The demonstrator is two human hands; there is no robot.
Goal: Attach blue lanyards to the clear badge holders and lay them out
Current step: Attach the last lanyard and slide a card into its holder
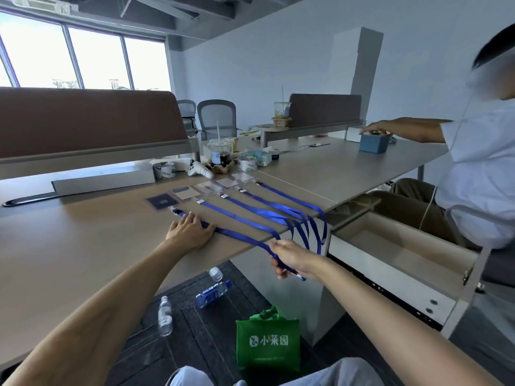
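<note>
Several clear badge holders [207, 187] lie in a diagonal row on the wooden table [69, 246], each clipped to a blue lanyard [250, 210] that runs to the table's front edge and hangs over it. The nearest holder [162, 202] has a dark card inside. My left hand [189, 232] lies flat on the nearest lanyard [239, 236], close to its clip. Just past the table edge, my right hand [289, 259] grips the loop end of that same lanyard, and the strap runs taut between the two hands.
Cups, tape rolls and a long white box [103, 181] crowd the back of the table. A seated person [473, 168] at the right reaches to a blue box [373, 143]. An open drawer [398, 246] juts out at right. Water bottles [213, 293] and a green bag [267, 341] lie on the floor.
</note>
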